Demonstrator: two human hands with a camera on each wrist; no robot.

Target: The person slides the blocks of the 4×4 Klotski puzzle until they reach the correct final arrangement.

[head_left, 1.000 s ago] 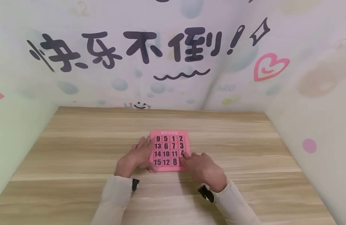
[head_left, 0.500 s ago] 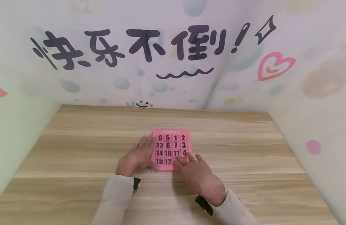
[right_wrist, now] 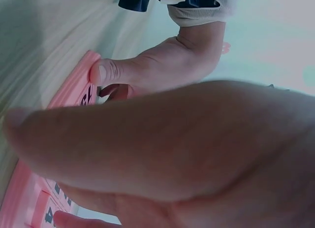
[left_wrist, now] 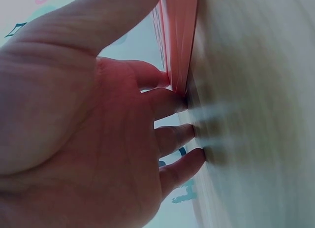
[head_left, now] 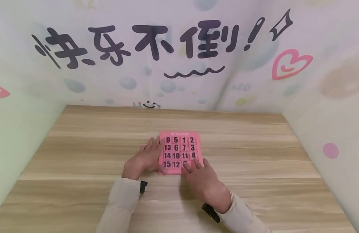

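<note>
A pink sliding number puzzle lies flat on the wooden table. Its top row reads 9, 5, 1, 2. My left hand rests along the puzzle's left side, thumb at the near left corner. In the left wrist view its fingers are spread, with tips down at the table and one against the pink side wall. Over the lower right of the puzzle, my right hand has a fingertip on the 8 tile and another by the 4 tile. A gap shows in the bottom right corner.
The wooden table stretches around the puzzle. Behind it hangs a white printed backdrop with large dark characters, and pale walls stand at both sides. Dark straps circle the wrists over light sleeves.
My right fingertip has moved left and nearer, off the 4 tile and onto the 8 tile. The left hand keeps its place on the puzzle. The head view has shifted slightly.
</note>
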